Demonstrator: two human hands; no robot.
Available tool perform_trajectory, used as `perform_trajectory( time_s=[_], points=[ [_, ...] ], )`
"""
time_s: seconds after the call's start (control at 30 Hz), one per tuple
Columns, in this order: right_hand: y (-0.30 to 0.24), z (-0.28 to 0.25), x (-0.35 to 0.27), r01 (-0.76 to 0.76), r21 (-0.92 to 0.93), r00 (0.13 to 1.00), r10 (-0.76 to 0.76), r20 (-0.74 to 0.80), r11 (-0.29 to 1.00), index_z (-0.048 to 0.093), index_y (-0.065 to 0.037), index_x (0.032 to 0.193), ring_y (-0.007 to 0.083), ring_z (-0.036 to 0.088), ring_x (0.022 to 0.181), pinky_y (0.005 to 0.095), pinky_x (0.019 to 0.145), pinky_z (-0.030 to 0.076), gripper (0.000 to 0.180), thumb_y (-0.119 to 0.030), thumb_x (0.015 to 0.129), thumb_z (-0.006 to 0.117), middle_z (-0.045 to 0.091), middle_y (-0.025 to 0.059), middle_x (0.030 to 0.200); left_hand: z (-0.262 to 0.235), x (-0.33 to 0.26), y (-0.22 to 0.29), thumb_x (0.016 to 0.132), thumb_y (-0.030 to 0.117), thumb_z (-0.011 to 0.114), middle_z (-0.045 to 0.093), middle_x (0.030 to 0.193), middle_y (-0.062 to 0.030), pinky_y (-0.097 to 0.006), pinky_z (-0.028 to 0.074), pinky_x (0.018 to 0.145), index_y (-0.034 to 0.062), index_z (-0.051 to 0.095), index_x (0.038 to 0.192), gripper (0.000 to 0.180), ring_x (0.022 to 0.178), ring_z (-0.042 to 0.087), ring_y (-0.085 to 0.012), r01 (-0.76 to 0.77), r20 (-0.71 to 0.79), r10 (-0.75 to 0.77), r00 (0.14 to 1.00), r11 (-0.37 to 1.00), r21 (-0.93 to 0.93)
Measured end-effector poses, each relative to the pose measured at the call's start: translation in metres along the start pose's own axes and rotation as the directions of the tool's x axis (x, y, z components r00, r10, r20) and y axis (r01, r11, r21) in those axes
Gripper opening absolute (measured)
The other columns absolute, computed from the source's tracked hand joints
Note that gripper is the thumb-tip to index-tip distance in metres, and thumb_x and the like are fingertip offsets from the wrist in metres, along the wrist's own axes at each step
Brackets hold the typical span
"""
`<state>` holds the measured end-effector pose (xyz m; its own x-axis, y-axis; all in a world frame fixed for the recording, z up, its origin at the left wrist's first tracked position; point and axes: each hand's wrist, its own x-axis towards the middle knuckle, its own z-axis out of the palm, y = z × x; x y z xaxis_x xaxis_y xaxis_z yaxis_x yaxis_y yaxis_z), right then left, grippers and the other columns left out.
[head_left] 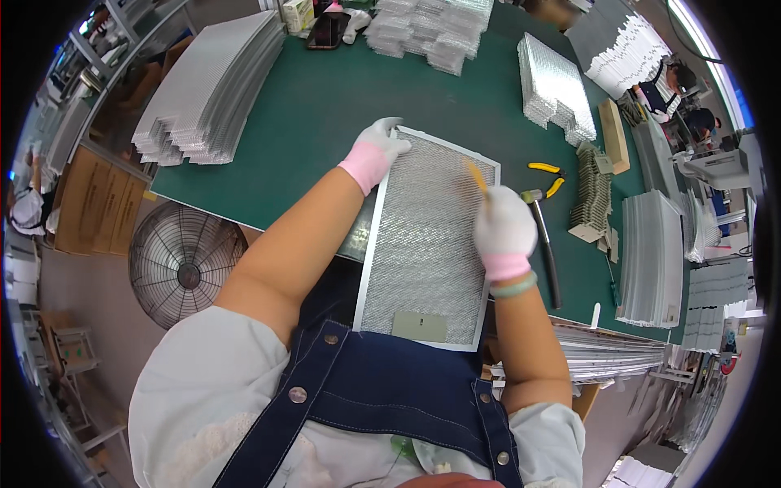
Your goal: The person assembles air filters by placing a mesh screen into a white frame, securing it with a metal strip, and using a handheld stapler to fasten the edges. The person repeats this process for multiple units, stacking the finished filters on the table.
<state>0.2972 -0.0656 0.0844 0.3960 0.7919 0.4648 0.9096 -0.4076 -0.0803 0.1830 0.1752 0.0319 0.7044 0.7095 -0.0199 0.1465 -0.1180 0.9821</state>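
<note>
Left edge of the green worktop (325, 98): a fanned stack of long mesh sheets (211, 89), well clear of your hands. Below that edge, on the floor, a round wire fan guard (181, 264).

Your left hand (376, 150), white glove with pink cuff, lies closed over the far left corner of the framed mesh filter panel (427, 240), fingers curled on the frame, pinning it. The panel lies flat at the near edge of the worktop, its near end overhanging toward your apron; a small grey tag (419, 326) sits near that end.

Your right hand (504, 228), gloved likewise, is clenched round a thin yellow-tipped tool (475, 174) whose tip rests on the mesh near the far right corner.

Handling, judged: the panel looks light and thin. The frame is stiff; the mesh centre would dent under a press. Take it by the frame rails or corners; edges may be sharp, so keep gloves on.

Just right of the panel: a hammer (545, 244), then yellow-handled pliers (547, 177). Further right, small metal clips (592, 195), a wooden block (614, 134), and stacked sheets (651, 256) at the right edge.
</note>
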Motion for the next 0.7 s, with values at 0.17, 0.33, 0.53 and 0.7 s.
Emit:
perform_trajectory(
  time_s=[0.17, 0.33, 0.53, 0.7],
  points=[
    [-0.036, 0.049, 0.029, 0.257, -0.139, 0.966, -0.257, 0.018, 0.956, 0.061, -0.006, 0.103, 0.0246, 0.065, 0.075, 0.0385, 0.060, 0.052, 0.025, -0.015, 0.079, 0.061, 0.063, 0.0087, 0.093, -0.009, 0.000, 0.001, 0.085, 0.003, 0.067, 0.054, 0.138, -0.0211, -0.033, 0.043, 0.106, -0.0050, 0.045, 0.142, 0.062, 0.126, 0.053, -0.0247, 0.059, 0.081, -0.020, 0.997, 0.857, -0.512],
    [-0.062, 0.056, 0.043, 0.221, -0.115, 0.974, -0.213, 0.076, 0.968, 0.060, -0.001, 0.111, 0.0256, 0.067, 0.075, 0.0370, 0.062, 0.054, 0.035, -0.013, 0.078, 0.063, 0.067, 0.0127, 0.102, -0.003, 0.003, -0.001, 0.085, 0.000, 0.066, 0.059, 0.130, -0.0186, -0.032, 0.047, 0.101, -0.0044, 0.045, 0.142, 0.061, 0.117, 0.059, -0.0224, 0.027, 0.066, -0.001, 0.998, 0.923, -0.383],
    [-0.073, 0.076, 0.070, 0.240, -0.157, 0.957, -0.207, 0.202, 0.958, 0.060, -0.003, 0.100, 0.0244, 0.067, 0.070, 0.0369, 0.059, 0.054, 0.020, -0.013, 0.083, 0.059, 0.061, 0.0108, 0.087, -0.005, 0.017, -0.024, 0.084, -0.001, 0.065, 0.061, 0.127, -0.0191, -0.031, 0.048, 0.100, -0.0066, 0.046, 0.140, 0.060, 0.116, 0.060, -0.0230, 0.034, 0.058, -0.017, 0.998, 0.955, -0.294],
    [-0.067, 0.056, 0.054, 0.270, -0.141, 0.954, -0.244, 0.177, 0.953, 0.057, -0.005, 0.097, 0.0262, 0.067, 0.070, 0.0381, 0.058, 0.054, 0.015, -0.009, 0.083, 0.059, 0.062, 0.0094, 0.084, -0.006, 0.001, -0.001, 0.083, 0.001, 0.067, 0.061, 0.128, -0.0201, -0.032, 0.048, 0.101, -0.0072, 0.048, 0.138, 0.059, 0.117, 0.060, -0.0247, -0.030, 0.034, 0.031, 0.999, 0.999, -0.017]
  ],
)
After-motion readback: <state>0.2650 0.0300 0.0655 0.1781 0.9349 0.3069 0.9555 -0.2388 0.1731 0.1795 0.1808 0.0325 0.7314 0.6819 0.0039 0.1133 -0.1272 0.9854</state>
